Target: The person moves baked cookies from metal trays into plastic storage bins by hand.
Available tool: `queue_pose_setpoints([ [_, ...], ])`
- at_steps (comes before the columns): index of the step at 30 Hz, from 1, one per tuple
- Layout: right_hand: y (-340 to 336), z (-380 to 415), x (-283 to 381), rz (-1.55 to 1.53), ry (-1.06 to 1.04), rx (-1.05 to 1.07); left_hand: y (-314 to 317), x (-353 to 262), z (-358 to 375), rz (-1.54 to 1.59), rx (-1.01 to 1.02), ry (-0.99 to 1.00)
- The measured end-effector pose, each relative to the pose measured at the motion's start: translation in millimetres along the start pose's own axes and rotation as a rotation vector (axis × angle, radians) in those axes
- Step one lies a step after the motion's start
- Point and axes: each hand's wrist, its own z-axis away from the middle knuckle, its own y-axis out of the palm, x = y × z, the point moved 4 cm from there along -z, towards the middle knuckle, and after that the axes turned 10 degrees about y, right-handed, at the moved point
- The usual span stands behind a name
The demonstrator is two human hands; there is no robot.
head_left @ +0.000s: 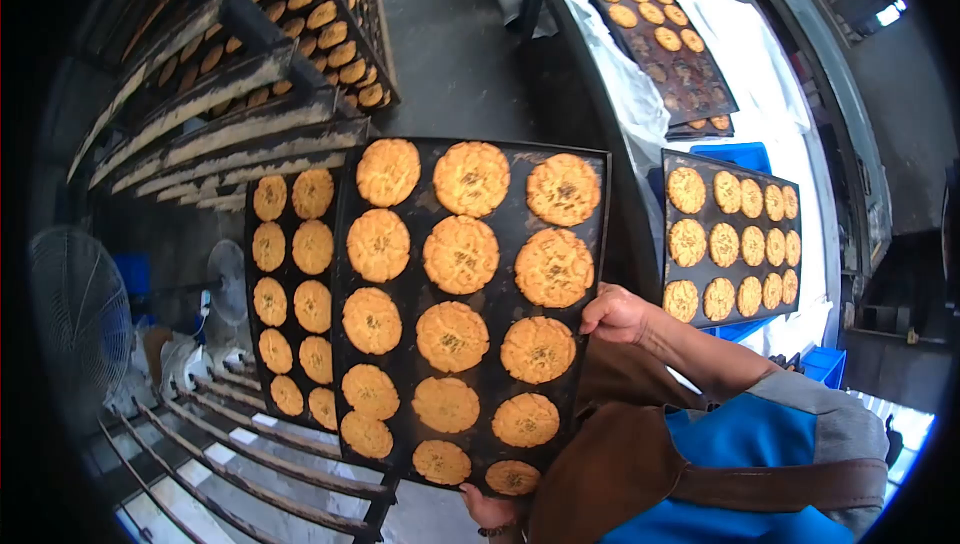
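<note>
A dark baking tray (505, 329) with rows of round golden cookies (460, 256), specks on their tops, fills the middle of the head view. My right hand (615, 314) is closed on its near edge, thumb over the rim. At the tray's lower corner my left hand (488, 509) grips the edge, its fingers partly hidden and a band at the wrist. The tray's far side overlaps the rack's slatted rails (290, 444). Beside it, farther in, a second tray (290, 294) of cookies lies at the rack.
A rack (330, 34) loaded with cookie trays stands at upper left. On the white-covered table (740, 34) at right lie a partly filled tray (670, 54) and a full tray (735, 239), near a blue crate (735, 156). Fans (75, 309) stand at far left.
</note>
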Motion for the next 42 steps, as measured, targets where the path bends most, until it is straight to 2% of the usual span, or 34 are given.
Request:
queue_pose_setpoints([
  [1, -9, -3, -3, -0.014, 0.020, 0.011, -3, 0, -3, -0.004, 0.007, 0.029],
  [2, 11, 2, 9, -0.007, 0.023, 0.004, 41, -14, 4, -0.027, 0.032, 0.043],
  [3, 29, 12, 15, -0.007, 0.030, -0.004, 51, -11, 1, -0.026, 0.018, 0.056],
  [5, 9, -1, 7, -0.049, 0.067, -0.045, 51, -5, 8, 0.003, -0.082, 0.073],
  [6, 0, -6, 8, 0.022, 0.053, -0.141, 50, 0, 7, 0.000, -0.088, 0.088],
  [9, 54, -19, 36, 0.073, 0.067, -0.211, 54, 7, -16, 0.062, -0.027, 0.144],
  [11, 63, -66, 37, 0.057, 0.033, -0.084, 61, -13, -30, 0.000, -0.021, 0.204],
  [12, 110, -51, 55, -0.056, 0.006, -0.042, 62, -21, -33, -0.137, -0.134, 0.223],
  [15, 109, -104, 45, -0.016, 0.046, -0.064, 43, -11, -36, -0.031, -0.145, 0.213],
  [17, 142, -92, 53, 0.005, 0.115, -0.043, 35, 1, -29, -0.120, -0.123, 0.245],
  [19, 135, -155, 24, -0.068, 0.053, -0.007, 39, 7, -8, -0.239, -0.506, -0.014],
  [21, 151, -167, 17, -0.031, 0.081, -0.005, 21, 17, -5, -0.258, -0.510, -0.086],
  [22, 162, -166, 19, 0.019, 0.078, -0.045, 17, 22, -3, -0.235, -0.346, -0.216],
  [23, 165, -193, 2, -0.082, 0.017, -0.014, 23, 28, -4, -0.205, -0.183, -0.345],
  [24, 172, -199, -1, -0.002, 0.046, -0.011, 38, 27, -4, -0.357, -0.035, -0.375],
  [25, 178, -199, -1, 0.077, 0.083, -0.002, 55, 25, -2, -0.378, -0.015, -0.400],
  [27, 191, -189, 4, 0.179, 0.079, -0.021, 102, 16, -5, -0.966, 0.248, -0.231],
  [28, 186, -198, -6, 0.291, 0.043, -0.052, 123, 19, -5, -0.977, 0.264, -0.232],
  [29, 180, -208, -12, 0.400, 0.011, -0.090, 148, 14, -11, -1.124, 0.335, -0.110],
  [30, 178, -179, 3, 0.506, 0.096, 0.076, 170, 10, -18, -1.266, 0.408, 0.017],
  [31, 168, -165, 7, 0.539, -0.062, -0.010, 184, 12, -29, -1.277, 0.431, 0.011],
  [33, 128, -135, 18, 0.512, -0.138, 0.100, 221, 18, -51, -1.379, 0.684, 0.310],
  [35, 71, -59, 45, 0.288, -0.197, 0.088, 266, 33, -62, -1.465, 0.825, 0.380],
  [36, 40, -11, 64, 0.313, -0.224, 0.031, 291, 43, -63, -1.545, 0.935, 0.455],
  [40, -141, 159, 82, -0.008, -0.548, -0.450, 376, 98, -56, -1.628, 1.210, 0.463],
  [41, -197, 197, 70, -0.088, -0.643, -0.764, 391, 118, -53, -1.642, 1.319, 0.471],
  [42, -239, 239, 55, -0.229, -0.727, -0.966, 405, 140, -51, -1.658, 1.422, 0.480],
])
